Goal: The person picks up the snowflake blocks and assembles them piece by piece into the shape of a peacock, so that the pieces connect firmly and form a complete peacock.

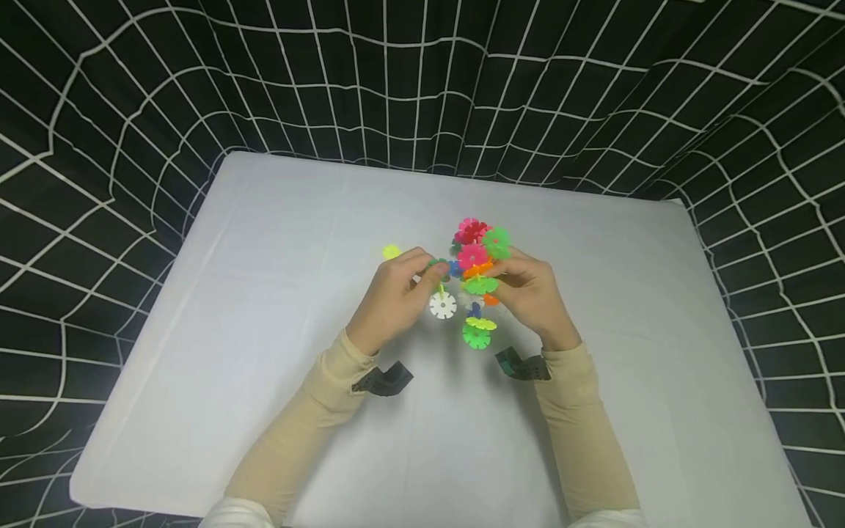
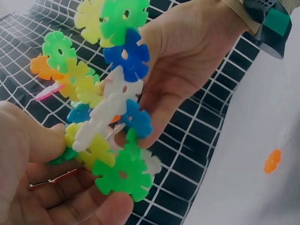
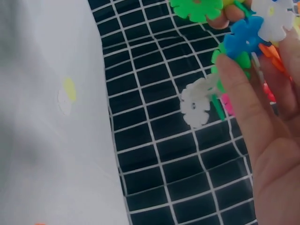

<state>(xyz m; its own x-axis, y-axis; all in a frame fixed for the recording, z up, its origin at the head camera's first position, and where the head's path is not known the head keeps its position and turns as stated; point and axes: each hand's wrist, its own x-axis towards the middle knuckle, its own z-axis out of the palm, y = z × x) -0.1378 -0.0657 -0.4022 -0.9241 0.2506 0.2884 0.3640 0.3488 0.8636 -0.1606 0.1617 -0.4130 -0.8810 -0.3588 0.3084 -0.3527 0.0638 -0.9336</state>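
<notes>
Both hands hold a many-coloured cluster of interlocking snowflake discs (image 1: pixel 472 257) raised over the table. My left hand (image 1: pixel 394 292) pinches a green disc on the cluster's left side between thumb and fingers. Just below that thumb hangs a white disc (image 1: pixel 443 305). From the right, my right hand (image 1: pixel 533 293) grips the cluster near its orange and green discs. Lowest in the head view are a yellow disc (image 1: pixel 482 323) and a green disc (image 1: pixel 477 336). In the left wrist view, a blue disc (image 2: pixel 127 55) joins white ones. The right fingertips are partly hidden behind discs.
A loose yellow disc (image 1: pixel 392 251) lies on the white table (image 1: pixel 297 242) beyond the left hand. In the left wrist view an orange disc (image 2: pixel 272 161) lies on the table. Dark cloth with a white grid (image 1: pixel 416 81) surrounds the table. Each wrist wears a dark camera mount (image 1: pixel 384 380).
</notes>
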